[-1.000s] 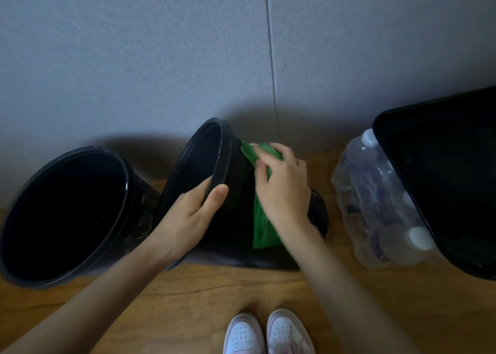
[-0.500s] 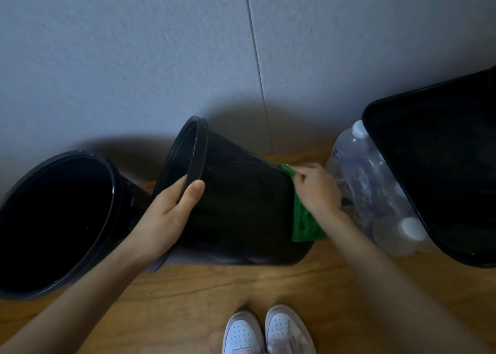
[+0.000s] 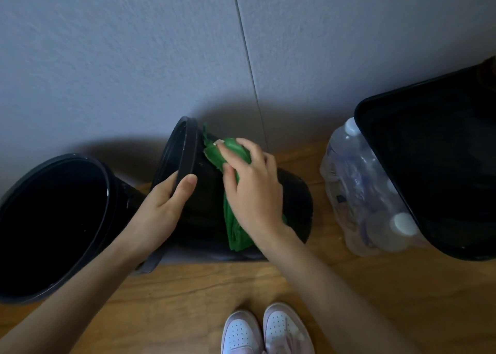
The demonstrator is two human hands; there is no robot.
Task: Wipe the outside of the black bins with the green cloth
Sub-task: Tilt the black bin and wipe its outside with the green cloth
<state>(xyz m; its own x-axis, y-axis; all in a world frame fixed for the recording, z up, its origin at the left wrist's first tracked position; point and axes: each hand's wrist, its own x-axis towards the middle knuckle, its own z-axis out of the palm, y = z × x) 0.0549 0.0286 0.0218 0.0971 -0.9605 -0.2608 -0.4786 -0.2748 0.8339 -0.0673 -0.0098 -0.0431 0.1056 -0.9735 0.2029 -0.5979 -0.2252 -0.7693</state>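
A round black bin (image 3: 294,200) lies tipped on its side at the centre, its mouth turned left. My left hand (image 3: 158,211) grips its rim, thumb on the outside. My right hand (image 3: 252,187) presses the green cloth (image 3: 236,230) against the bin's outer wall just behind the rim; the cloth trails down the side under my palm. A second round black bin (image 3: 107,192) stands upright at the left. A larger rectangular black bin (image 3: 375,128) stands at the right.
A shrink-wrapped pack of water bottles (image 3: 359,187) sits between the tipped bin and the rectangular bin. A grey wall (image 3: 161,45) rises right behind everything. The floor (image 3: 188,300) is wood, and my white shoes (image 3: 265,329) are at the bottom centre.
My right hand slid the cloth from near the rim to the bin's base, then back up to the rim. My left hand kept its grip on the rim.
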